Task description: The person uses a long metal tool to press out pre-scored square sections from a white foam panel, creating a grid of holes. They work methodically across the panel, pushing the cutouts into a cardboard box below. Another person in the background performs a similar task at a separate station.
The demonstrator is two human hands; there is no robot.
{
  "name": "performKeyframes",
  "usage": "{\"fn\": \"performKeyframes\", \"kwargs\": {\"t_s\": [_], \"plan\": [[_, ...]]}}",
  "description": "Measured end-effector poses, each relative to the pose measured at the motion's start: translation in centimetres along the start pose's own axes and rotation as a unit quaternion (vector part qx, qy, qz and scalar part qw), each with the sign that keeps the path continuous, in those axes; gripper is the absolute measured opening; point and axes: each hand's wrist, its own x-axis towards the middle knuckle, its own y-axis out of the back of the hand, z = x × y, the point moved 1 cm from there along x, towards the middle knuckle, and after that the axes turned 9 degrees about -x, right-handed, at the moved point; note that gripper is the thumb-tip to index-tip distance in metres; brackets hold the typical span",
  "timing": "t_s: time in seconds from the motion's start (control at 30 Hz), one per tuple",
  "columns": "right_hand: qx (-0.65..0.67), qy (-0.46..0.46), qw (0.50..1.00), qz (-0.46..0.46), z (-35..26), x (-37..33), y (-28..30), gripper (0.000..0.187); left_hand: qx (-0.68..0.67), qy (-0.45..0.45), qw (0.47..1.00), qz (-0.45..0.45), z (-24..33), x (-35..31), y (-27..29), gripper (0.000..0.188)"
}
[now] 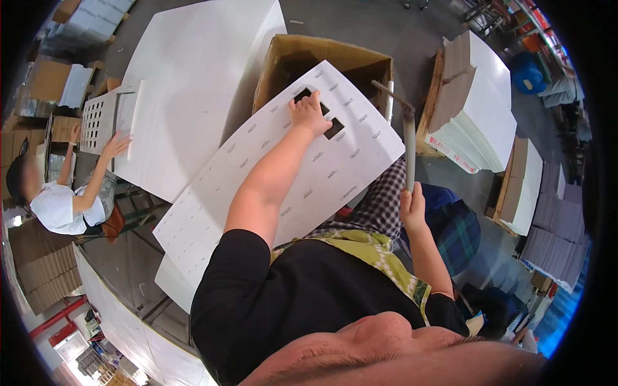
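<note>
A large white printed board point(257, 170) slants across in front of me, with a few dark square cutouts near its far part. My left hand point(309, 116) rests on it at these cutouts, thumb and fingers spread apart and partly covering them. My right hand point(412, 204) is closed round the grey handle of a hammer-like tool point(410, 151), held upright to the right of the board. The tool's thin metal head points left, above the board's right corner. Under the board's far end stands an open cardboard box point(283, 67), its inside dark.
Left of the box lies a big white stack of sheets point(187, 83). There a co-worker point(61, 202) handles a white board with many square holes point(100, 125). Stacks of white board point(479, 103) on pallets stand at the right, near a blue drum point(528, 72).
</note>
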Motion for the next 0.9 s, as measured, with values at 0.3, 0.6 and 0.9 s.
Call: {"fn": "performKeyframes", "kwargs": {"t_s": [0.3,0.6,0.9], "plan": [[0.020,0.004,0.999,0.039,-1.3,0.0,0.1,0.019,-0.008,-0.016,1.000,0.008,-0.3,-0.2,-0.1,0.090],[-0.021,-0.053,0.998,0.001,-1.7,-0.3,-0.4,0.021,0.006,-0.017,1.000,-0.013,-0.2,-0.1,-0.1,0.087],[-0.050,-0.054,0.997,-0.024,0.8,-0.7,-2.6,0.021,0.006,-0.023,1.000,-0.005,-0.3,-0.3,-0.4,0.087]]}}
